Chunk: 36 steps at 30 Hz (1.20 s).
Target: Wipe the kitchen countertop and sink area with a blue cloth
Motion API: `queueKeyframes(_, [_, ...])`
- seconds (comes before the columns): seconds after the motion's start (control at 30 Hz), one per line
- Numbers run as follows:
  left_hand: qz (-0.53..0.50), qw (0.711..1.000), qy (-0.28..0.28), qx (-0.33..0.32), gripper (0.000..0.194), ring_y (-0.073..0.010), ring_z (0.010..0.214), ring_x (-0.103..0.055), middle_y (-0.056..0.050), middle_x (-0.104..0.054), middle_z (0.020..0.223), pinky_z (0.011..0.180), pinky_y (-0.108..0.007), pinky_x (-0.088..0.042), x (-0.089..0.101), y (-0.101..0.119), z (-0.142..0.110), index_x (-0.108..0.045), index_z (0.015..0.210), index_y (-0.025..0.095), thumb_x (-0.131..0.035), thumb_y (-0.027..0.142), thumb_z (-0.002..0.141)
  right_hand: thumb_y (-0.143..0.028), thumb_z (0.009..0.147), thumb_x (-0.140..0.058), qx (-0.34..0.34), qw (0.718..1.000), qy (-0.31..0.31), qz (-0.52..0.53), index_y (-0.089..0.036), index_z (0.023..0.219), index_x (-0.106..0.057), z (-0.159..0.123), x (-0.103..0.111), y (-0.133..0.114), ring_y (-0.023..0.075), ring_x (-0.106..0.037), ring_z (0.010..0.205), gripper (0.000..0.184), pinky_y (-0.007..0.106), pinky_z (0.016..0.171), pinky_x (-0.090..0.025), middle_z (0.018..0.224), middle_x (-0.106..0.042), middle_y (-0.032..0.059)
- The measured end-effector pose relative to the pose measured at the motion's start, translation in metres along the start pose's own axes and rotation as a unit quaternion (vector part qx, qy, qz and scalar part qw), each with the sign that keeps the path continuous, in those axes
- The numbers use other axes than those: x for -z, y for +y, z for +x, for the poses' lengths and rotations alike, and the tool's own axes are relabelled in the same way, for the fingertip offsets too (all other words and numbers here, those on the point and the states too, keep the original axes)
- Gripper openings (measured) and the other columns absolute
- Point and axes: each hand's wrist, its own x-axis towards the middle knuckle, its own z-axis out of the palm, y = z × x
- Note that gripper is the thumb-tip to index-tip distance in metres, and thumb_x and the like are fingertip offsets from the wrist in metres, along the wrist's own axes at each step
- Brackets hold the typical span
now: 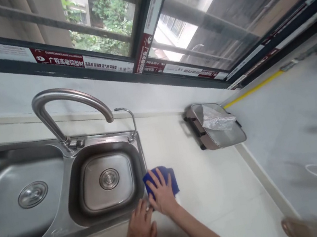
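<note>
My right hand (163, 194) presses flat, fingers spread, on a blue cloth (170, 177) that lies on the white countertop (220, 189) right beside the sink's right rim. My left hand (141, 228), a bracelet on its wrist, rests palm down on the counter edge at the front right corner of the steel double sink (73, 227), its fingertips touching the right hand. It holds nothing.
A tall curved faucet (61, 107) and a thin small tap (129, 119) stand behind the small right basin (106, 180). A lidded electric pan (218, 126) sits at the counter's far corner under the window. The wall rises on the right.
</note>
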Motion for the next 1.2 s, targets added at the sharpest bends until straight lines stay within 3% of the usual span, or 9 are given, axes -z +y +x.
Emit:
queueKeyframes(0.1, [-0.001, 1.0, 0.006, -0.001, 0.052, -0.0285, 0.136, -0.044, -0.012, -0.059, 0.141, 0.102, -0.038, -0.041, 0.0, 0.0, 0.001, -0.057, 0.134, 0.016, -0.056, 0.027, 0.083, -0.042, 0.093, -0.052, 0.0, 1.0, 0.007, 0.007, -0.031, 0.139, -0.056, -0.027, -0.006, -0.003, 0.0371, -0.017, 0.152, 0.048, 0.075, 0.114, -0.015, 0.166, -0.027, 0.0046])
queueKeyframes(0.2, [0.002, 1.0, 0.008, -0.002, 0.049, -0.0289, 0.136, -0.044, -0.013, -0.06, 0.14, 0.101, -0.037, -0.041, 0.0, -0.001, 0.002, -0.059, 0.131, 0.016, -0.056, 0.028, 0.083, -0.041, 0.09, -0.055, -0.013, 1.0, 0.007, 0.005, -0.033, 0.139, -0.056, -0.019, -0.005, -0.001, 0.0373, -0.018, 0.151, 0.049, 0.075, 0.113, -0.016, 0.166, -0.027, 0.0043])
queueKeyframes(0.6, [0.008, 1.0, 0.005, -0.012, 0.051, -0.03, 0.134, -0.047, -0.016, -0.059, 0.14, 0.101, -0.038, -0.037, 0.001, -0.003, 0.006, -0.06, 0.129, 0.016, -0.055, 0.025, 0.079, -0.037, 0.091, -0.046, -0.062, 0.997, 0.002, -0.034, -0.033, 0.144, -0.05, 0.145, 0.016, 0.03, 0.0372, -0.012, 0.152, 0.054, 0.076, 0.11, -0.021, 0.168, -0.019, 0.0029])
queueKeyframes(0.9, [0.007, 1.0, -0.003, 0.002, 0.052, -0.029, 0.136, -0.046, -0.014, -0.059, 0.141, 0.104, -0.037, -0.035, 0.0, -0.001, 0.004, -0.06, 0.129, 0.018, -0.056, 0.028, 0.078, -0.04, 0.092, -0.041, -0.082, 0.995, 0.003, -0.054, -0.03, 0.15, -0.043, 0.219, 0.022, 0.047, 0.0384, -0.01, 0.151, 0.059, 0.078, 0.107, -0.025, 0.169, -0.014, 0.0056])
queueKeyframes(1.03, [0.004, 1.0, -0.014, 0.001, 0.053, -0.0292, 0.138, -0.045, -0.015, -0.057, 0.143, 0.105, -0.037, -0.035, -0.001, -0.001, 0.002, -0.059, 0.131, 0.017, -0.056, 0.025, 0.079, -0.039, 0.092, -0.041, -0.085, 0.996, 0.008, -0.035, -0.029, 0.15, -0.043, 0.223, 0.02, 0.048, 0.0368, -0.01, 0.152, 0.058, 0.078, 0.109, -0.021, 0.169, -0.014, 0.0064])
queueKeyframes(1.2, [-0.013, 1.0, -0.025, 0.0, 0.052, -0.0298, 0.138, -0.045, -0.015, -0.055, 0.145, 0.102, -0.038, -0.039, -0.002, -0.002, -0.002, -0.058, 0.133, 0.017, -0.056, 0.026, 0.082, -0.034, 0.09, -0.045, -0.065, 0.997, 0.015, -0.027, -0.029, 0.142, -0.052, 0.182, 0.015, 0.038, 0.0345, -0.008, 0.153, 0.052, 0.076, 0.112, -0.017, 0.169, -0.015, 0.0038])
